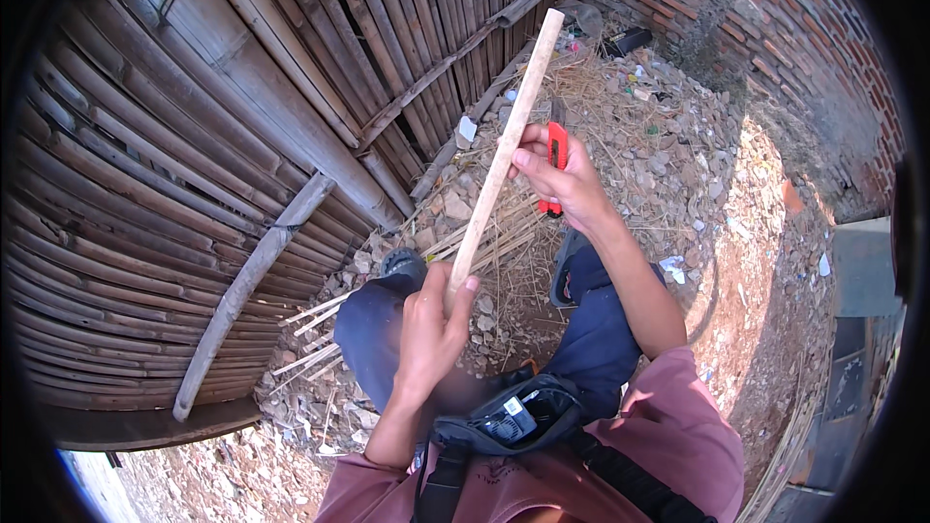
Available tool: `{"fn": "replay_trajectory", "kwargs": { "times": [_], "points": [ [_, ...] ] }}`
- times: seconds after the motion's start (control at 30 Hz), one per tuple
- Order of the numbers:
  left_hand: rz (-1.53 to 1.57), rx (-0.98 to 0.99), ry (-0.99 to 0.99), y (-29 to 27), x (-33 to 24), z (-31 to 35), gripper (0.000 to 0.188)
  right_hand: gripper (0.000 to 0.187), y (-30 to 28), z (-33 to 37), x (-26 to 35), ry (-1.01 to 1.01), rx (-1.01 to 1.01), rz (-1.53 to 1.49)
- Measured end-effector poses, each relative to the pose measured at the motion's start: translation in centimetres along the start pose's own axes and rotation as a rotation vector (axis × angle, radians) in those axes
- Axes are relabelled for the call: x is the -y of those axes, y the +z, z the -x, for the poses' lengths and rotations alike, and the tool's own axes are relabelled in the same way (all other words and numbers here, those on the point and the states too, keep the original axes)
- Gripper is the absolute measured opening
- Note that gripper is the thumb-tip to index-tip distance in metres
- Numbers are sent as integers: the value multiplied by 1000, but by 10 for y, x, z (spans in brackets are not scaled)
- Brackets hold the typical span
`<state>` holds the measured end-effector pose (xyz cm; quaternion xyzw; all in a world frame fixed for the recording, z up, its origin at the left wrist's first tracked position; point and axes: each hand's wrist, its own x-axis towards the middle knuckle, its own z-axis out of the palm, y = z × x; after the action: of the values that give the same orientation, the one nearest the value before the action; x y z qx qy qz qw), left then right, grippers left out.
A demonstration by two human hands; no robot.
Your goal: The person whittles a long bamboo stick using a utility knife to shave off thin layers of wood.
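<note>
A long, pale strip of wood or bamboo (506, 150) slants up and away in front of me. My left hand (433, 324) is closed around its near end, thumb lying along it. Partway up, my right hand (573, 182) touches the strip's right side with thumb and fingertips. That same hand grips a red utility knife (556, 147), held upright just right of the strip. What looks like its grey blade points away from me at the top. The knife and the strip appear apart.
Several thin pale sticks (509, 244) lie on the stony ground between my feet, and more sticks (312, 360) lie at the left. A bamboo wall (232, 68) rises on the left. A brick wall (823, 58) stands at the back right. An open pouch (509, 416) hangs at my waist.
</note>
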<state>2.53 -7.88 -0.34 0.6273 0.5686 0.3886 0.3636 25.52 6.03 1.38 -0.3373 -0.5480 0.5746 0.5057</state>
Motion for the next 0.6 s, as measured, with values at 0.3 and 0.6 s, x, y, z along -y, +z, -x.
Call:
{"fn": "replay_trajectory", "kwargs": {
  "times": [0.3, 0.6],
  "points": [
    [-16, -27, -12, 1, -5, -1, 25, 38, 9, 10, -2, -88, 108, 109],
    [21, -17, -29, 2, -1, 0, 24, 33, 12, 11, -2, -127, 90, 101]
  ]
}}
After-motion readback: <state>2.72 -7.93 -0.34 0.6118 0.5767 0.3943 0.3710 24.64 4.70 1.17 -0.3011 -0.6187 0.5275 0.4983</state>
